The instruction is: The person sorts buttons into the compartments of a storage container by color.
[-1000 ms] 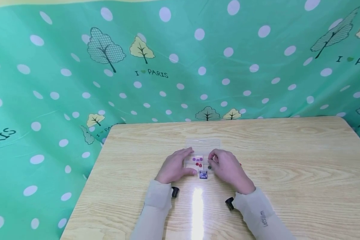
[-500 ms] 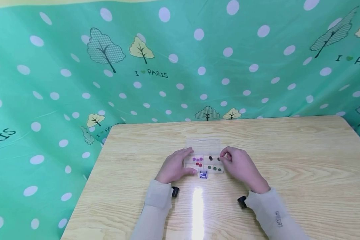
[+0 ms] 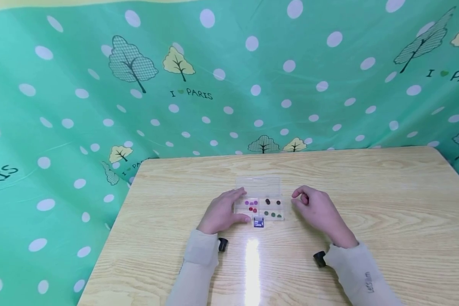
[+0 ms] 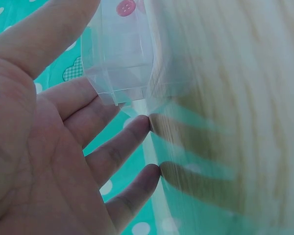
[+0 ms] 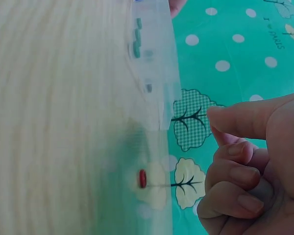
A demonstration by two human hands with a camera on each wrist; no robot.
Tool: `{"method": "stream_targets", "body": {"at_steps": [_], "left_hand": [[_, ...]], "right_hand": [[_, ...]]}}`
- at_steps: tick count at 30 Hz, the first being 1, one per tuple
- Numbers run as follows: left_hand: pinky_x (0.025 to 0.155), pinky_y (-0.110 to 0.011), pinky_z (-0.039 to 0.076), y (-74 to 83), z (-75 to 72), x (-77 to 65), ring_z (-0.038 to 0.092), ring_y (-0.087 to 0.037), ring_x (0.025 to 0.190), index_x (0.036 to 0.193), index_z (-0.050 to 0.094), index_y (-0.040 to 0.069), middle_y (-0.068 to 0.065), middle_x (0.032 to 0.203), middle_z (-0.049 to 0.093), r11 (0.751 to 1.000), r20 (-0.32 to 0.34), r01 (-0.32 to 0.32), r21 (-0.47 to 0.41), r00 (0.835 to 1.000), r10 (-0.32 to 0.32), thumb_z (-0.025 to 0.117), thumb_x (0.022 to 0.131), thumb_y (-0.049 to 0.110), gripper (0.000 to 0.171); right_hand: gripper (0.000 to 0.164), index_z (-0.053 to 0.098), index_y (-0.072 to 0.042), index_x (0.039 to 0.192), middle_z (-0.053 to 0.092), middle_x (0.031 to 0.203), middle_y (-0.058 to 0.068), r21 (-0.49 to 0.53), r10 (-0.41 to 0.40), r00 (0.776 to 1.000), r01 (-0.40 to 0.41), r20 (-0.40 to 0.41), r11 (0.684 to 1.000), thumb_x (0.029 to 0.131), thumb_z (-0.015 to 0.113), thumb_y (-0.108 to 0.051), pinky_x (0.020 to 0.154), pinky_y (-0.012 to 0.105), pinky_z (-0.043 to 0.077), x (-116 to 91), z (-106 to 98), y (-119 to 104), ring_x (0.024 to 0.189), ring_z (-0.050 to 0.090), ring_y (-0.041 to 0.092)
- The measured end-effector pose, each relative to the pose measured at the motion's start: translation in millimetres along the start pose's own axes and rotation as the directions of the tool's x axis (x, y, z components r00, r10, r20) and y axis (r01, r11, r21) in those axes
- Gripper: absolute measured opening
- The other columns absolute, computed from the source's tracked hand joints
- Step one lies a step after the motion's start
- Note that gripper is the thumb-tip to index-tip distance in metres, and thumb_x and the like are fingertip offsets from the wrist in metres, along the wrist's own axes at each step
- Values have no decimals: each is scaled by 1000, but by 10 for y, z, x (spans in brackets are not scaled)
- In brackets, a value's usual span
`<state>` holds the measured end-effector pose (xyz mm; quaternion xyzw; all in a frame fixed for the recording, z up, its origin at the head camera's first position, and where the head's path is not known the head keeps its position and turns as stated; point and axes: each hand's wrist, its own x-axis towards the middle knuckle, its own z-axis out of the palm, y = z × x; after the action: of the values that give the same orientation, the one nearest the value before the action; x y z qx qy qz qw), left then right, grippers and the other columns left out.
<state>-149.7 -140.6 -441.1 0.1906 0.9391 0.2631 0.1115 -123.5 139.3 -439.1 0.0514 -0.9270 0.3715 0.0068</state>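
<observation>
A clear plastic compartment box [image 3: 263, 212] lies at mid-table with its lid [image 3: 258, 185] folded back. My left hand [image 3: 222, 212] holds its left end, thumb at the front and forefinger reaching to the back. Inside are purple buttons [image 3: 251, 203] at back left, red buttons [image 3: 253, 210] at front left, dark buttons [image 3: 278, 202] at back right and green buttons [image 3: 273, 214] at front right. My right hand [image 3: 315, 210] is just right of the box, apart from it. Its last fingers are curled; nothing shows between thumb and forefinger. In the right wrist view a loose red button [image 5: 142, 178] lies on the table.
A small blue-marked piece [image 3: 258, 222] sits at the box's front edge. The wooden table [image 3: 367, 191] ends against a green dotted cloth [image 3: 214, 76]. Light glares off the tabletop in front of the box.
My right hand has moved from over the box's right compartments to the right, off the box, uncovering the dark and green buttons. My left hand stays at the left end.
</observation>
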Motion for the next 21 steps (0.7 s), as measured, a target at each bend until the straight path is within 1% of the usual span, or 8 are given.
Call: {"method": "stream_targets", "body": {"at_steps": [4,8,11,15,21], "left_hand": [[120,-47,30,6,-2,-4,39,-28,144,149,50,12,-3,156,43,1000,1,1,6,1000,-1,85,77,40,85],[120,-48,29,4,1,-8,38,-28,144,149,49,13,-3,156,43,1000,6,6,2,1000,-6,85,77,40,85],[120,-48,29,1,1,-14,38,-28,145,150,49,13,-3,157,43,1000,7,10,-3,1000,-10,85,77,40,86],[120,-48,29,-1,-2,-19,38,-28,144,150,49,14,-2,157,43,1000,6,14,-2,1000,-14,85,77,41,86],[120,-48,30,-4,-5,-14,38,-28,144,149,49,14,-2,157,43,1000,6,14,-3,1000,-14,85,77,42,85]], "right_hand": [[9,67,-4,101,44,70,0,13,-4,1000,4,2,1000,98,65,-12,54,26,33,-28,-20,36,58,37,14],[11,66,-3,103,45,70,1,39,-9,1000,8,14,999,98,65,-12,50,25,33,-33,-36,70,56,38,14],[13,65,-2,106,45,71,2,58,12,999,-14,33,998,98,65,-13,48,25,34,-19,-59,96,56,39,14],[14,64,-3,107,45,72,2,63,44,997,-47,56,997,99,63,-14,48,25,35,-2,-109,135,57,40,16],[19,64,-2,110,46,72,2,73,49,994,-56,94,996,99,63,-17,50,27,35,-6,-169,216,59,42,17]]}}
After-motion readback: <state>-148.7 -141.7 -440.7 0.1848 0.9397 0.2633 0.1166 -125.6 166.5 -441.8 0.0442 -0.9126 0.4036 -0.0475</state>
